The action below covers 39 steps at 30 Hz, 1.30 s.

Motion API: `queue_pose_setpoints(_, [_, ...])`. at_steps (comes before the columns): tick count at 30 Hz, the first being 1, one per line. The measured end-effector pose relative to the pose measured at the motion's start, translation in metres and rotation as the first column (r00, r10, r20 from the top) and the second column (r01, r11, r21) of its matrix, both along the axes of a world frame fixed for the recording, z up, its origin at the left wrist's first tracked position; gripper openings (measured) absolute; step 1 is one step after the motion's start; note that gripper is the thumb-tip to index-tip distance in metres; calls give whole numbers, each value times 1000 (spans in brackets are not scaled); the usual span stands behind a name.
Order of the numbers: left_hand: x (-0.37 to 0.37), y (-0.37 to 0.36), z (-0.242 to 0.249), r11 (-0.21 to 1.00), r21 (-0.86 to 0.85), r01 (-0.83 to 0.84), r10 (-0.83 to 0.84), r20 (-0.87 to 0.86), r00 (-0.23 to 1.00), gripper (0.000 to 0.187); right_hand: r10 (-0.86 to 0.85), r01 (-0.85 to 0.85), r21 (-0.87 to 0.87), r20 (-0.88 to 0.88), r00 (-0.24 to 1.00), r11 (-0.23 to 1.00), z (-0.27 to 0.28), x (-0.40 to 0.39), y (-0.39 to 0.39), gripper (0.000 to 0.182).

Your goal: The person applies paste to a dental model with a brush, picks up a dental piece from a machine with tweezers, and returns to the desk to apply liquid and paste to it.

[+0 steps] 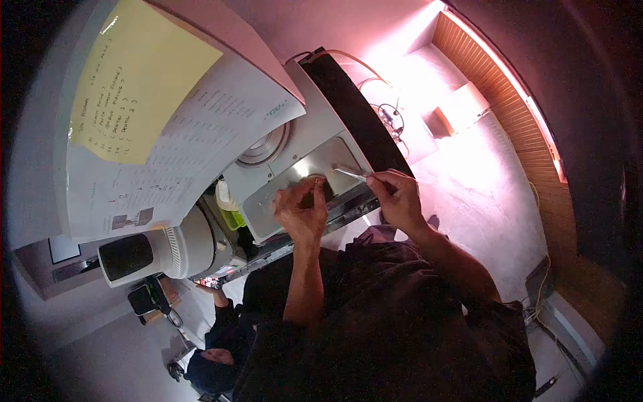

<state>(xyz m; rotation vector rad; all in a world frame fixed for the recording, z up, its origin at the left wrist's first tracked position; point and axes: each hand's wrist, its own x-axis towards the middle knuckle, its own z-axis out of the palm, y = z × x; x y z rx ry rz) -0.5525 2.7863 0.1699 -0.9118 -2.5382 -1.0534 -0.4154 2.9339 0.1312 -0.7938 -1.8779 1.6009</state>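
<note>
Over a shiny metal tray (pixel 268 213), my left hand (pixel 301 209) is closed, its thumb and fingers pinched near the tray's middle. What it pinches, if anything, is too small to make out. To the right, my right hand (pixel 398 198) grips a thin metal tool (pixel 358 176), perhaps tweezers, whose tip points left over the tray's right part. The tip has something tiny and orange at its end. A round metal plate (pixel 266 149) is set in the light surface behind the tray.
Papers with a yellow note (pixel 140 80) hang at the upper left. A white machine with a dark screen (pixel 127 256) stands left, near a green container (pixel 233 218). Another person (pixel 213 362) holds a phone (pixel 209 283) at the lower left. A box (pixel 462 110) lies at the upper right.
</note>
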Motion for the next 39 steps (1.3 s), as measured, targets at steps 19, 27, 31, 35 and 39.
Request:
queue_pose_setpoints(19, [-5,-6,-11,998,59,0,2,-33,999,12,17,-17,27,-26,1000,999,-5,-4,2,14])
queue_pose_setpoints(27, [-6,-10,-11,992,124,26,-24,-20,1000,12,7,-7,-36,-9,1000,999,-7,-5,1,14])
queue_pose_setpoints(31, [-3,-10,-5,979,203,-21,2,93,996,10,16,-16,11,-10,1000,1000,-8,-5,1,14])
queue_pose_setpoints(35, [-3,-11,7,972,227,-57,24,149,989,8,8,-9,-20,-4,1000,1000,-3,-5,1,13])
queue_pose_setpoints(39, [-7,-17,0,979,193,-63,30,171,985,9,18,-18,-27,2,1000,999,-10,-5,0,14])
